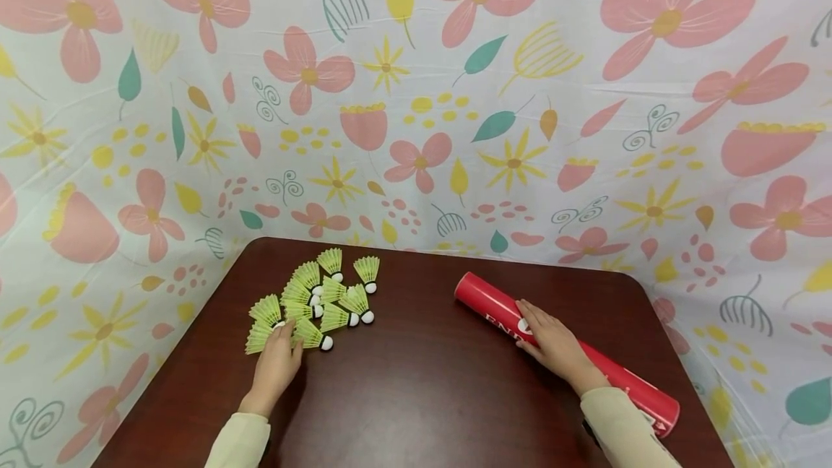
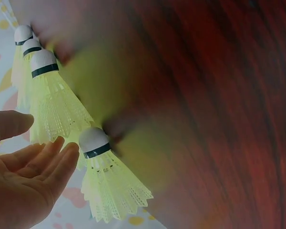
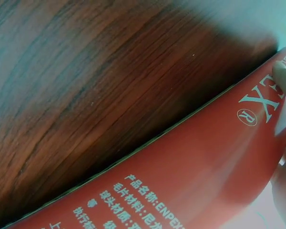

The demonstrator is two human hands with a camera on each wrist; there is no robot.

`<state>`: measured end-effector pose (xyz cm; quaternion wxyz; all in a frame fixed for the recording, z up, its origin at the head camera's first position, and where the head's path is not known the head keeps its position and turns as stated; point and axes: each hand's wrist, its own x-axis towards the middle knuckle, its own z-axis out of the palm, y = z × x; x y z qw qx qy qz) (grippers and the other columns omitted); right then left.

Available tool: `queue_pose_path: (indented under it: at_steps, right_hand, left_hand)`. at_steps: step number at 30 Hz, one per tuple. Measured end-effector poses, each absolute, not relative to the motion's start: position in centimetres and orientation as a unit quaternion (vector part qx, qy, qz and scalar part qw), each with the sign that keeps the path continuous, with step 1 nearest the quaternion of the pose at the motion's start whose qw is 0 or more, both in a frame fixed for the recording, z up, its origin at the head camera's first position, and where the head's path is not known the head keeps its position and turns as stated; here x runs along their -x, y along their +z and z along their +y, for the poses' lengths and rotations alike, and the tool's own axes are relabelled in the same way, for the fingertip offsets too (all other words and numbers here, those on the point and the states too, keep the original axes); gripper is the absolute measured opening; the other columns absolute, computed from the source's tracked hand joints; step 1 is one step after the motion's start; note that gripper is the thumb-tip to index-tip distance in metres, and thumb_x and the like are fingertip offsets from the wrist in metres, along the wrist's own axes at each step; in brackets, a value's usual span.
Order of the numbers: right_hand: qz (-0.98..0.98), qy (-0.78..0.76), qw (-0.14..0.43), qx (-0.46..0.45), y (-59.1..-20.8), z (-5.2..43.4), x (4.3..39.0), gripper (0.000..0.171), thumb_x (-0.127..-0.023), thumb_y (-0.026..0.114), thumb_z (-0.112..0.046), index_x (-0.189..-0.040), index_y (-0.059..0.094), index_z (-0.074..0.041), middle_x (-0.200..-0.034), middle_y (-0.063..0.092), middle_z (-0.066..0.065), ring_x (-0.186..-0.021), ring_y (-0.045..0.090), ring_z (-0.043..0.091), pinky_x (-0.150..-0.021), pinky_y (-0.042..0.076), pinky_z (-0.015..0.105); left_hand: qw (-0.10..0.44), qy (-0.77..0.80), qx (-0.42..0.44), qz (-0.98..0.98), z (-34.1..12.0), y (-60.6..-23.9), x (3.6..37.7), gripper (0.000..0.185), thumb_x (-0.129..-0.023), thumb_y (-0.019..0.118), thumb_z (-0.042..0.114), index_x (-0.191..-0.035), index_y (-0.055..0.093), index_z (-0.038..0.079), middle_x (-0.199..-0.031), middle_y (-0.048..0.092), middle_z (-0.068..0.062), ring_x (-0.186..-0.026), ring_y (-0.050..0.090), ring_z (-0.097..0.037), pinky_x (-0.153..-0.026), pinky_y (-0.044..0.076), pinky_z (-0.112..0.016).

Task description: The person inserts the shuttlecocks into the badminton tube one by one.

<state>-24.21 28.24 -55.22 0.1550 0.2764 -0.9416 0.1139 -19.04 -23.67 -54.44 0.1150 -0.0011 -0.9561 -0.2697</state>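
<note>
Evidently little is done, I judge: the yellow shuttlecocks [image 1: 334, 317] lie loosely clustered at the left of the surface [image 1: 416, 374], all apparently yet to be dealt with. My left hand [image 1: 276, 363] is at the nearest ones, thumb apart from relaxed fingers, gripping nothing. My right hand [image 1: 557, 344] grips the red tube [image 1: 490, 300], lying at the right; whether it holds anything, I cannot tell from here.

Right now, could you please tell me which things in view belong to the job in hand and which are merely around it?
In the job:
- shuttlecocks, at the left hand
- red tube, under the right hand

Merely around:
- dark table
- flowered cloth
</note>
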Motion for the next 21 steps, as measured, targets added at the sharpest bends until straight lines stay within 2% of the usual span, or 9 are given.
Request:
queue_pose_path:
  at_steps: [5, 12, 21]
  right_hand:
    - [-0.935, 0.116, 0.174, -0.288, -55.25, 28.05, 24.12, 0.082, -0.073, 0.084, -0.018, -0.139, 0.042, 0.006, -0.135, 0.050, 0.026, -0.119, 0.051, 0.041, -0.093, 0.045, 0.057]
    - [-0.935, 0.112, 0.183, -0.283, -55.22, 27.83, 23.95, 0.082, -0.070, 0.085, -0.015, -0.138, 0.043, 0.007, -0.134, 0.050, 0.027, -0.118, 0.052, 0.043, -0.092, 0.045, 0.058]
    - [-0.937, 0.111, 0.178, -0.281, -55.45, 27.87, 23.77, 0.081, -0.071, 0.085, -0.015, -0.138, 0.044, 0.006, -0.135, 0.049, 0.027, -0.118, 0.051, 0.043, -0.093, 0.044, 0.058]
  left_hand:
    - [0.121, -0.286, -0.005, -0.950, -23.55, -54.58, 19.15, 0.039, -0.093, 0.060, 0.004, -0.127, 0.052, -0.013, -0.116, 0.057, -0.030, -0.103, 0.057, -0.043, -0.081, 0.050, -0.052]
    - [0.127, -0.309, -0.020, -0.942, -23.54, -54.79, 19.29, 0.030, -0.096, 0.057, 0.006, -0.120, 0.057, -0.012, -0.108, 0.061, -0.027, -0.091, 0.061, -0.037, -0.072, 0.052, -0.048]
    - [0.124, -0.336, -0.027, -0.933, -23.77, -54.96, 19.31, 0.014, -0.095, 0.058, 0.006, -0.101, 0.062, -0.006, -0.091, 0.065, -0.018, -0.076, 0.062, -0.028, -0.058, 0.049, -0.038]
